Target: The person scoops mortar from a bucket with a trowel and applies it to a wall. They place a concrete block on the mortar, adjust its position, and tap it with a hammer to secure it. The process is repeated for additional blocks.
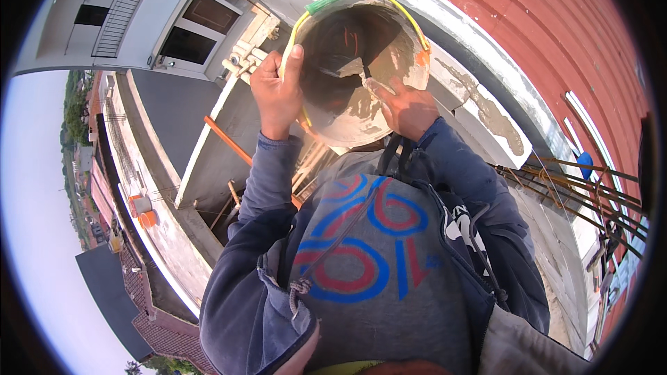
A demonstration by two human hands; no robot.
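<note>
A pale bucket (363,118) with a yellow handle and green grip is held up in front of me, its inside dark and streaked with wet grey mortar. My left hand (276,90) grips the bucket's left rim, thumb up along the edge. In my right hand (403,107), near the bucket's lower right, is a trowel (347,67), its small mortar-smeared blade reaching into the bucket. Just right of the bucket, a white ledge (438,80) carries a patch of spread grey mortar (479,104).
A red corrugated roof (528,14) fills the upper right. Rusty rebar (577,194) juts out below it. At left are an orange pipe (228,139), white pipes (243,59), concrete walls (194,160), orange buckets (146,219) and a drop toward neighbouring rooftops (139,305).
</note>
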